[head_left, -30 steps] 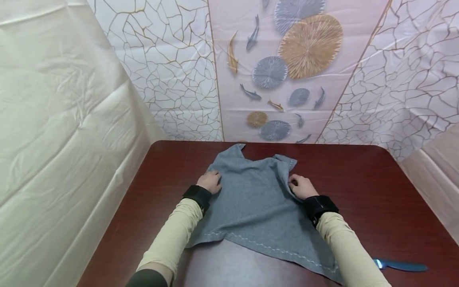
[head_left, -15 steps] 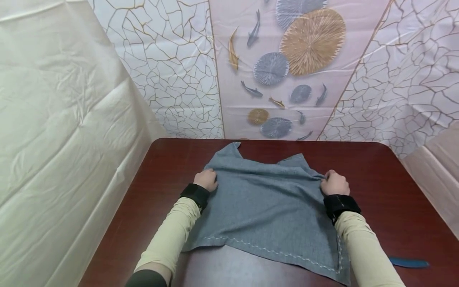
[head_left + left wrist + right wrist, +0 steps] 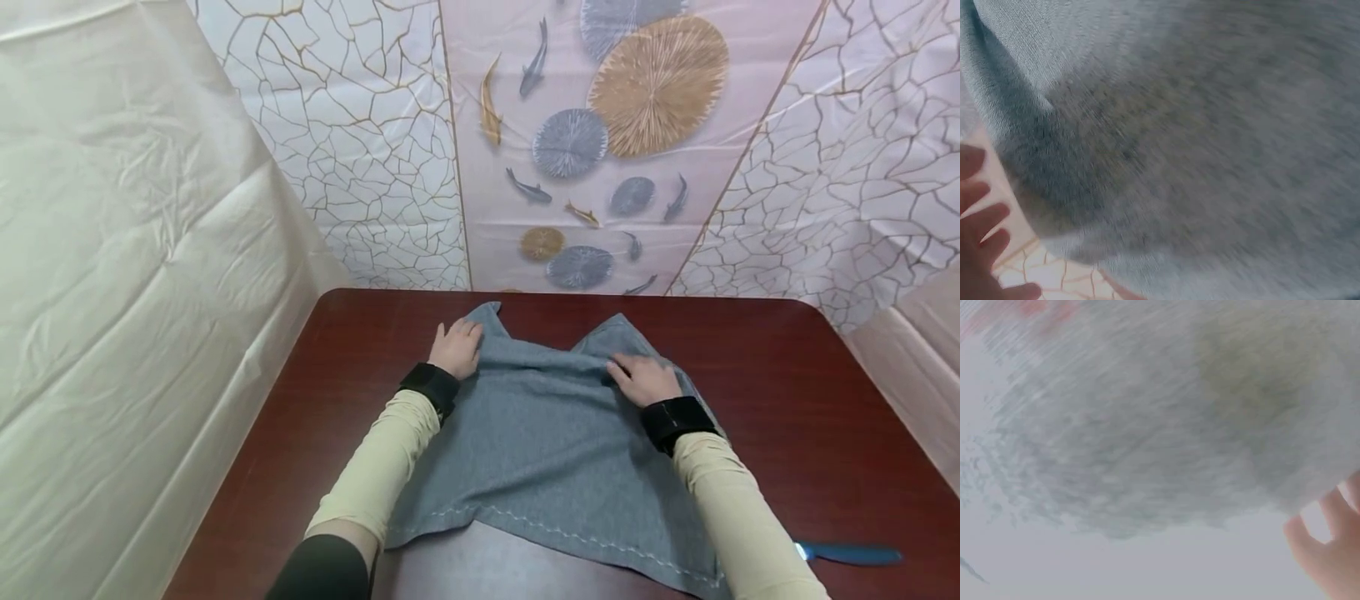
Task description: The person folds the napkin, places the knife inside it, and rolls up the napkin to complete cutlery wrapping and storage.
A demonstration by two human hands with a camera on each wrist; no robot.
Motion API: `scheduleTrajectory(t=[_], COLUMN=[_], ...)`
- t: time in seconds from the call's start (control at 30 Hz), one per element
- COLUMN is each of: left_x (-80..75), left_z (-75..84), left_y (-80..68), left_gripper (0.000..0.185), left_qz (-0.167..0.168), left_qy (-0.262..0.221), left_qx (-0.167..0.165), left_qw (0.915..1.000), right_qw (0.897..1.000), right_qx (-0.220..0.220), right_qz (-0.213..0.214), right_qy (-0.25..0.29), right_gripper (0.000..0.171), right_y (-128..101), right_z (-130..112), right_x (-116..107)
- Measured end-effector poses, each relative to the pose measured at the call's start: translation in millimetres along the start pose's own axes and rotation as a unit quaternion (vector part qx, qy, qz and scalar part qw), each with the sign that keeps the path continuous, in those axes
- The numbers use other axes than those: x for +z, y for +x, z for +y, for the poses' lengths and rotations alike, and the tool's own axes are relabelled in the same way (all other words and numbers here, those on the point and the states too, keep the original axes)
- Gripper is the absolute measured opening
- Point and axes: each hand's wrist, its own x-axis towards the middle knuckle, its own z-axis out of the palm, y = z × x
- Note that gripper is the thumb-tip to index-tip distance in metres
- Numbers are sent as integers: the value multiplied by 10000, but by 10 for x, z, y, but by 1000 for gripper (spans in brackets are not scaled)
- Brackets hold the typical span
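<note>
grey garment (image 3: 547, 433) flat mid-bench (image 3: 825, 400) | left hand (image 3: 456, 348) flat, fingers straight, on far-left corner | right hand (image 3: 643, 379) flat, pressing far edge | risk: uneven push bunches fabric; blue knife (image 3: 847, 553) near hem could snag

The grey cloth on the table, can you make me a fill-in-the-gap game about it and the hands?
1. Both hands, the left hand and the right hand, rest flat on a cloth whose colour is ____.
2. The cloth lies on a dark red ____.
3. The blue knife lies on the person's ____ side.
4. The white stitching runs along the cloth's ____ edge.

Missing words: grey; table; right; near
</note>
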Motion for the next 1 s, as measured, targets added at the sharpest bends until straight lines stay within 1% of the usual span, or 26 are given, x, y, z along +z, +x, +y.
scheduleTrajectory(t=[0.07, 0.1, 0.13, 0.2, 0.3, 0.33, 0.37, 0.43, 0.47, 0.5, 0.6, 0.7, 0.8, 0.9, 1.0], left_x=[27, 45, 60, 91, 139, 152, 161, 176, 186, 190, 210, 224, 247, 270, 294], left_z=[24, 27, 24, 9, -9, -6, 1, 15, 20, 24, 16, -36, -102, -150, -172], left_y=[34, 44, 52, 61, 89, 98, 106, 122, 130, 138, 130, 121, 125, 130, 136], left_gripper=[40, 37, 34, 32, 25, 22, 22, 27, 31, 35, 44, 54, 62, 72, 84], left_qz=[-281, -321, -327, -226, -33, -60, -150, -370, -470, -562, -764, -866, -995, -1153, -1305], left_qy=[-114, -188, -223, -264, -183, -114, -61, 111, 228, 314, 462, 374, 229, 149, 109], left_qx=[-16, -16, -11, -21, 17, 23, 26, 75, 92, 106, 12, -251, -555, -843, -1125], left_qw=[9995, 9993, 9992, 9994, 9998, 9999, 9999, 9992, 9986, 9979, 9960, 9952, 9932, 9896, 9850], right_qw=[9988, 9977, 9973, 9978, 9974, 9962, 9950, 9936, 9937, 9941, 9916, 9858, 9841, 9858, 9859], right_qx=[276, 392, 485, 506, 271, 133, -31, -269, -291, -265, 34, 439, 658, 914, 1225], right_qz=[-413, -546, -537, -314, 182, 367, 439, 333, 184, -54, -922, -1438, -1510, -1308, -1073], right_qy=[10, -35, -119, -289, -649, -775, -892, -1045, -1066, -1048, -904, -752, -657, -518, -391], right_gripper=[46, 49, 49, 47, 28, 22, 22, 38, 45, 52, 63, 76, 90, 98, 104], right_y=[-4, -5, -3, 14, 51, 65, 80, 110, 124, 140, 156, 138, 80, 9, -27], right_z=[-57, -76, -86, -82, -66, -61, -56, -53, -55, -56, -29, 23, 83, 102, 111], right_x=[12, 12, 14, 35, 88, 113, 138, 169, 169, 161, 117, 29, -45, -73, -29])
